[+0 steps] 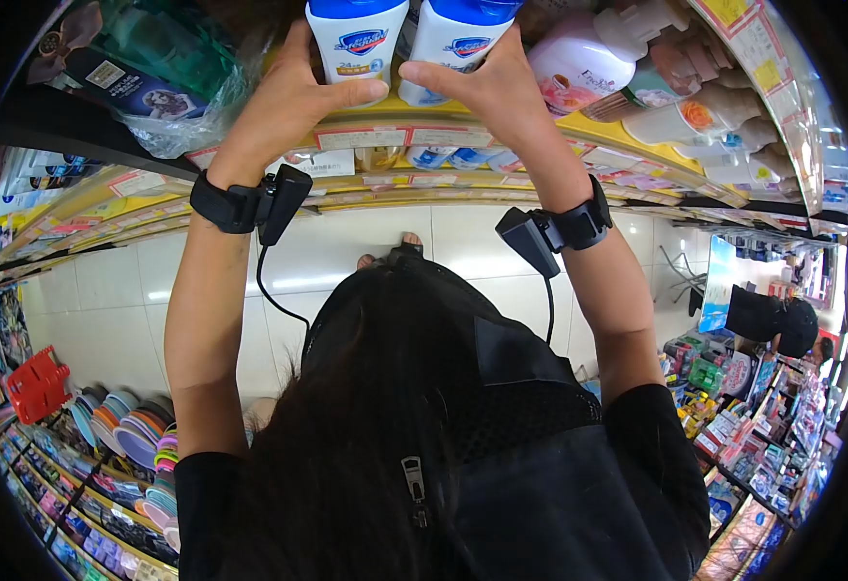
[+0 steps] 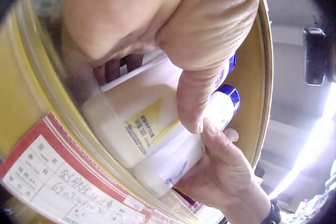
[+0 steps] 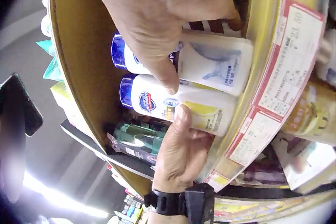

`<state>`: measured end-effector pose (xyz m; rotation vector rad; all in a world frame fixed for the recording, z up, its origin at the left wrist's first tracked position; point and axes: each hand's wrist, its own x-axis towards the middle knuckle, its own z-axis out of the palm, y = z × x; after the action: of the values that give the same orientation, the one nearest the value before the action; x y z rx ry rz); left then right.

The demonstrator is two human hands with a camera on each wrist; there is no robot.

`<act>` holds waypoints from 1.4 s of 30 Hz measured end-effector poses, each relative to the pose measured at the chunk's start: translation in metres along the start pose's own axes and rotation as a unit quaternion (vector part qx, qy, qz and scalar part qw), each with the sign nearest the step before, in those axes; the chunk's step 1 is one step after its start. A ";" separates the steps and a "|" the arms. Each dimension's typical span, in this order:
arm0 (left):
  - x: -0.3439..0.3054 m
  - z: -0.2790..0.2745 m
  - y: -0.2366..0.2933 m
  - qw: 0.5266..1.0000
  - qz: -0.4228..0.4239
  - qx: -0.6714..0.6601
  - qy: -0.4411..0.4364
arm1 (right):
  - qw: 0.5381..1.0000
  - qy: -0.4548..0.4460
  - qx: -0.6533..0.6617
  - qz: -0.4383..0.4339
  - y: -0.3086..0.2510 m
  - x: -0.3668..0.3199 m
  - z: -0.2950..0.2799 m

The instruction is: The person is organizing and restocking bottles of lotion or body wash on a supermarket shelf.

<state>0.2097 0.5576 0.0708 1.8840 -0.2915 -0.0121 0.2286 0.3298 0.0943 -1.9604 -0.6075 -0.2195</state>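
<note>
Two white body wash bottles with blue caps stand side by side on a yellow shelf. My left hand (image 1: pixel 284 111) grips the left bottle (image 1: pixel 354 44), its thumb across the front; this one has a yellow patch low on its label. My right hand (image 1: pixel 503 92) grips the right bottle (image 1: pixel 455 46), which carries a grey-blue design, with the thumb over its front. In the right wrist view both bottles are upright behind the shelf's clear front lip (image 3: pixel 252 85). The fingers behind each bottle are mostly hidden. Both thumbs point toward each other, with their tips close together.
A plastic-wrapped dark box (image 1: pixel 138 87) sits left of the bottles. Pump bottles (image 1: pixel 584 63) line the shelf on the right. Price tags (image 1: pixel 361 138) run along the shelf edge, with lower shelves of goods beneath. Another person (image 1: pixel 782 324) is at the far right.
</note>
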 end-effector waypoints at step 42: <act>0.001 0.017 0.025 0.999 -0.047 -0.009 0.019 | 0.997 0.040 0.019 0.059 0.011 -0.010 0.000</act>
<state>0.2036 0.5344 0.0884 1.8767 -0.1766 -0.0426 0.2258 0.3226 0.0813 -1.9349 -0.4400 -0.2106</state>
